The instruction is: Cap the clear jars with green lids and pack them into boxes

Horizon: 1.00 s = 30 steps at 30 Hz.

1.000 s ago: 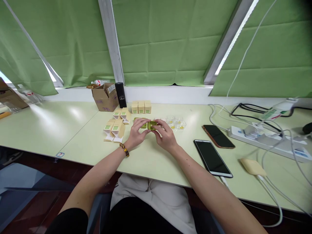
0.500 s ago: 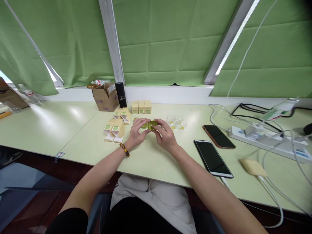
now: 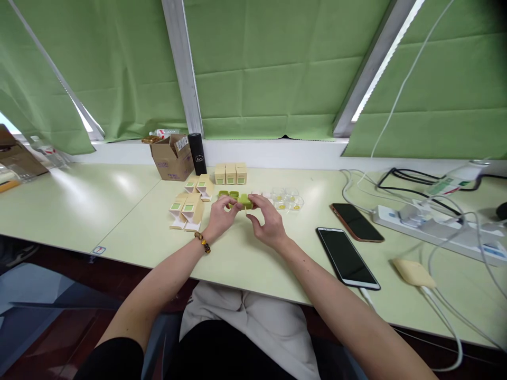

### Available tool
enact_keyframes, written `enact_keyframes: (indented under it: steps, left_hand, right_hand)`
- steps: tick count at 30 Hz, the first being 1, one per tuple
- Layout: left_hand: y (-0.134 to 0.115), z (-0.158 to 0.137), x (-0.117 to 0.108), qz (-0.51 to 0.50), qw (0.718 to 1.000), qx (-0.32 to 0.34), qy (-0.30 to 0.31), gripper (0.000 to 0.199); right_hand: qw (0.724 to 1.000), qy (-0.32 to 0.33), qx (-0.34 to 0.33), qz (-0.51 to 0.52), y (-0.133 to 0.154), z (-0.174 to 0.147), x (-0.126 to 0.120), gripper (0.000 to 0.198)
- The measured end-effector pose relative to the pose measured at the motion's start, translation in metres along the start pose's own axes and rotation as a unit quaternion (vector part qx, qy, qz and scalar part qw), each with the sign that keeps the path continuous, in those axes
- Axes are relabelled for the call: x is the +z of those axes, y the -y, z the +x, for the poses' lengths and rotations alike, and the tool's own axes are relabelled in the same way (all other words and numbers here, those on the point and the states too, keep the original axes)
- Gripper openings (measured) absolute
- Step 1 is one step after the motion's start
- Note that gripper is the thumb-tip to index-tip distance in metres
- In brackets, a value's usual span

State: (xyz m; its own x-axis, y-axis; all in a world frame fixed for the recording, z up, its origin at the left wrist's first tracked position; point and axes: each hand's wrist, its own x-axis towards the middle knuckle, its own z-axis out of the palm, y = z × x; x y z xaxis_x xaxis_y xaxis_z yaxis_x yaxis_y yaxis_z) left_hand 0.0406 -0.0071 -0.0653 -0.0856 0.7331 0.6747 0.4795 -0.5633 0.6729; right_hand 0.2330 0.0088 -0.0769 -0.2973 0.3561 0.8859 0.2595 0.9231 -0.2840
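Observation:
A small green square container (image 3: 245,200) is held up over the table between my two hands, its smooth rounded side turned towards me. My left hand (image 3: 222,217) pinches its left edge with thumb and fingertips. At its right edge lie the fingers of my right hand (image 3: 268,220), with the thumb lower and a little apart. A short pale piece shows just under the container; I cannot make out what it is. Behind my left fingers stand more green containers (image 3: 228,195). Several clear plastic cups (image 3: 288,198) with yellow bits inside sit beyond my right hand.
Cream cartons with open flaps (image 3: 187,210) stand left of my hands, closed cartons (image 3: 230,173) at the back. A cardboard box (image 3: 171,161) and black cylinder (image 3: 196,153) are by the wall. Right: two phones (image 3: 347,257), a power strip (image 3: 435,232), a yellow case (image 3: 414,273) and cables.
The green container has tipped over, from its open hollow facing me to its smooth side. My right thumb has moved down and away from it. The other things stay in place.

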Motion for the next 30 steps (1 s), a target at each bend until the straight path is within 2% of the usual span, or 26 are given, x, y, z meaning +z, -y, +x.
enact_keyframes:
  steps: [3,8,11,14,15,17,20,22,26,30]
  left_hand:
    - [-0.001,-0.001,-0.001,0.009,1.000,-0.004,0.027,0.058]
    - [-0.003,-0.003,-0.001,-0.011,0.999,-0.012,0.051,0.067]
    - [-0.005,-0.003,-0.003,-0.005,0.999,-0.013,0.042,0.057]
    - [-0.007,-0.002,-0.006,0.016,0.999,0.025,0.021,0.024]
    - [-0.008,-0.002,-0.007,0.022,0.999,0.042,0.021,0.020]
    - [-0.009,-0.001,-0.008,0.031,0.996,0.078,0.044,0.038]
    - [-0.010,-0.002,-0.007,0.040,0.988,0.113,0.097,0.064]
    - [-0.011,-0.003,-0.007,0.045,0.982,0.126,0.130,0.069]
    - [-0.011,-0.003,-0.005,0.049,0.977,0.131,0.163,0.053]
    - [-0.006,0.000,-0.004,0.017,0.990,0.085,0.112,0.045]
  right_hand:
    - [0.999,0.004,0.035,-0.007,0.002,0.001,0.000,0.048]
    - [0.996,-0.005,0.075,0.038,0.006,0.003,0.000,0.042]
    - [0.985,-0.016,0.143,0.092,0.004,0.004,0.000,0.041]
    - [0.967,-0.031,0.204,0.146,-0.001,0.005,-0.001,0.040]
    - [0.962,-0.033,0.218,0.159,-0.004,0.005,-0.001,0.041]
    - [0.955,-0.028,0.237,0.176,-0.009,0.004,-0.002,0.041]
    - [0.955,-0.001,0.240,0.173,-0.015,0.003,-0.003,0.040]
    - [0.960,0.023,0.230,0.159,-0.017,0.001,-0.003,0.040]
    - [0.965,0.044,0.221,0.136,-0.016,0.001,-0.002,0.040]
    - [0.961,0.002,0.241,0.136,-0.017,0.003,-0.005,0.035]
